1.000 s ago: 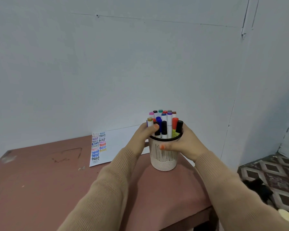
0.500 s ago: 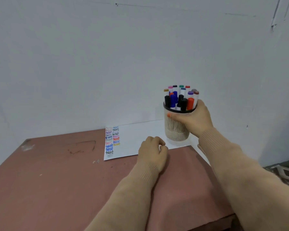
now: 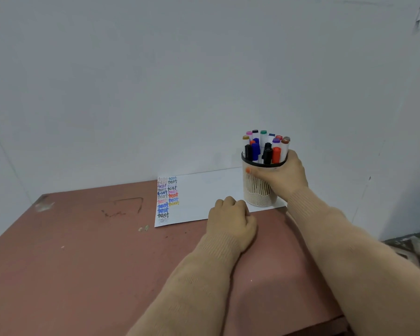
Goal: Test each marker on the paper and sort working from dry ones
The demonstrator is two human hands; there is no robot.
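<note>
A cream mesh cup (image 3: 257,192) with a black rim stands on the right end of the white paper (image 3: 204,195). Several capped markers (image 3: 264,147) of many colours stand upright in it. My right hand (image 3: 284,177) grips the cup round its upper side. My left hand (image 3: 232,220) rests as a fist on the near edge of the paper and the table, holding nothing. Rows of the word "test" (image 3: 167,197) in many colours fill the paper's left end.
The reddish-brown table (image 3: 83,263) meets a white wall at the back. Its right edge drops off just past my right forearm, with patterned floor tiles (image 3: 412,246) below. Small crumbs (image 3: 143,228) lie left of the paper.
One second ago both hands were at the cup near the table's front. My right hand has carried the cup back onto the paper; my left hand let go and settled as a fist.
</note>
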